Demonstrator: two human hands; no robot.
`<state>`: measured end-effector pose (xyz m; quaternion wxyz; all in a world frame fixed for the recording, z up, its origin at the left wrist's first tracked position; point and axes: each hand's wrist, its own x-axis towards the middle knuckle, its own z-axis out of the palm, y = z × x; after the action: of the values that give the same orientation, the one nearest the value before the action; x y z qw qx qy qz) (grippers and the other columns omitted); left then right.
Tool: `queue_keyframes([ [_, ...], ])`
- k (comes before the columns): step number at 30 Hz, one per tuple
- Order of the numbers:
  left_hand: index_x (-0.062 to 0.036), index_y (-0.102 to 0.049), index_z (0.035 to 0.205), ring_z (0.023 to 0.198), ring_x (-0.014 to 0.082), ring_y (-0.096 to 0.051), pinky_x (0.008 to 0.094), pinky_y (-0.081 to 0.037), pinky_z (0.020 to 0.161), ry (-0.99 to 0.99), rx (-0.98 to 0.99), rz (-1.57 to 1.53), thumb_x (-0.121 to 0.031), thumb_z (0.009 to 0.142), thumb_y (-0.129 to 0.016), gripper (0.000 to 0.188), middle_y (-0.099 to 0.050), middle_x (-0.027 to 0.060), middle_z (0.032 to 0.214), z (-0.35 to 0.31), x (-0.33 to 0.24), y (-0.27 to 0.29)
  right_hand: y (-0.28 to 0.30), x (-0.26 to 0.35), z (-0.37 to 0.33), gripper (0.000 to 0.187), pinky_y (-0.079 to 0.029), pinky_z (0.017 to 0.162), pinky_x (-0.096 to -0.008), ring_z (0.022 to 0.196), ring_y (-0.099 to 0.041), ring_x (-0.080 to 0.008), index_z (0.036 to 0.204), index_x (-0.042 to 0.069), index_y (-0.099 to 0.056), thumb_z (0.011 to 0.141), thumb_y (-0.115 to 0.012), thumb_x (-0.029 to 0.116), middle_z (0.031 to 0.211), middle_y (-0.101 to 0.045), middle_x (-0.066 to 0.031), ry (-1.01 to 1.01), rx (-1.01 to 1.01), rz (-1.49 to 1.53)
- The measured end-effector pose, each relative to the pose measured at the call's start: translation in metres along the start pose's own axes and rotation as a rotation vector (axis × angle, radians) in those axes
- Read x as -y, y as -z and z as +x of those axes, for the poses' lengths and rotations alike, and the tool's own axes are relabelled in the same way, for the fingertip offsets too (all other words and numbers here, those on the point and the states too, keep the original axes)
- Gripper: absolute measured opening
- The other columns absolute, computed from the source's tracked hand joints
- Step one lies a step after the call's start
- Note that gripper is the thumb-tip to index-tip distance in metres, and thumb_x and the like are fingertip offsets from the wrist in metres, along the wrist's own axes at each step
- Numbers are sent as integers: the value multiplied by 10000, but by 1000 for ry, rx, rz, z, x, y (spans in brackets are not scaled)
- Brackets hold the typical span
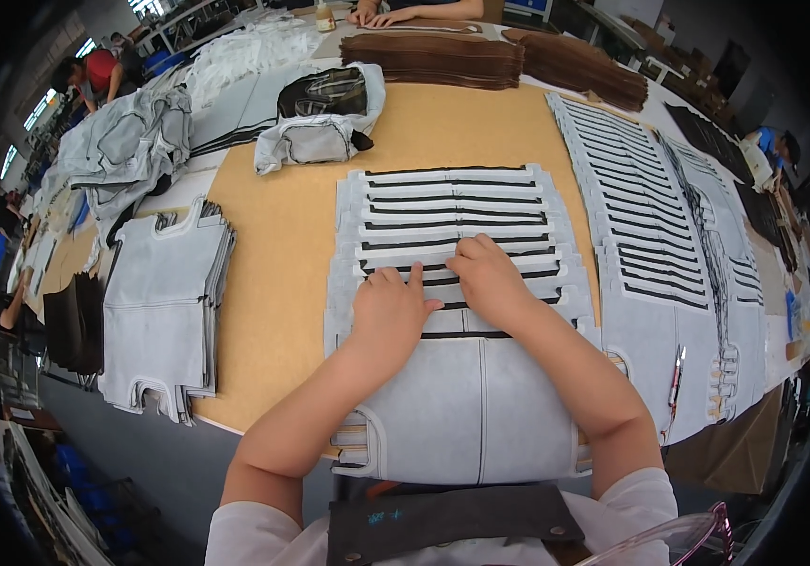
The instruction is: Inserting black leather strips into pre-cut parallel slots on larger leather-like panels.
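Note:
In front of me, grey leather-like panels (433, 391) lie overlapped in a long row, each showing a black strip along its edge. My left hand (391, 307) rests on the row, its index finger stretched forward along a black-edged panel and its thumb apart to the right. Just to the right, my right hand (490, 281) has its fingers curled down together at the edge of one panel. What lies under those fingertips is mostly hidden. The nearest panel spreads flat below both wrists, with a centre seam and a curved cutout at its left corner.
A stack of grey panels (155, 302) stands at left. On the right lies another overlapped row (631, 198) with a slim pointed tool (676, 377). Brown leather piles (433, 61) and a grey sewn piece (320, 123) sit farther back. Another person's hands (386, 16) are across the table.

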<state>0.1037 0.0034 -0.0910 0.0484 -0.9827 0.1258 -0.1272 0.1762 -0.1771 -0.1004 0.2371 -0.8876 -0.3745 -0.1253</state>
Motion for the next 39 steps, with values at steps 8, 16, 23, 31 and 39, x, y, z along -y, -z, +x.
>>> queue_keyframes([
  [8,-66,-673,1241,852,235,-546,354,-448,723,-85,-120,-12,-501,823,-687,603,-568,81,875,7,4,-2,7,-7,-12,250,-477,878,-355,950,-537,-274,981,-10,-680,742,-611,-37,964,-586,-86,156,1,-27],
  [16,-58,-663,1253,874,253,-530,368,-446,725,-78,-72,-121,-500,808,-703,629,-567,92,889,15,-10,8,5,-9,-15,264,-456,876,-400,957,-532,-297,960,18,-675,712,-627,-56,969,-577,-83,156,0,-36],
  [23,-67,-713,1156,838,246,-570,365,-468,695,-74,63,-60,-475,807,-719,537,-553,76,874,33,-19,4,0,-19,-17,225,-464,863,-396,932,-544,-281,932,43,-708,731,-640,-30,917,-589,-70,-30,-247,161],
  [31,-78,-736,1091,828,240,-571,375,-495,703,-246,-173,-572,-272,817,-763,336,-562,69,884,45,-3,-7,14,-25,-24,217,-474,841,-388,927,-551,-280,927,44,-707,736,-634,-30,908,-590,-74,-2,-67,105],
  [39,-89,-684,1182,872,271,-588,381,-495,758,-250,-168,-691,-202,855,-723,347,-586,93,941,51,-9,-24,26,-39,-33,197,-449,835,-380,931,-541,-273,963,67,-690,793,-619,-3,920,-583,-72,-4,2,-3],
])
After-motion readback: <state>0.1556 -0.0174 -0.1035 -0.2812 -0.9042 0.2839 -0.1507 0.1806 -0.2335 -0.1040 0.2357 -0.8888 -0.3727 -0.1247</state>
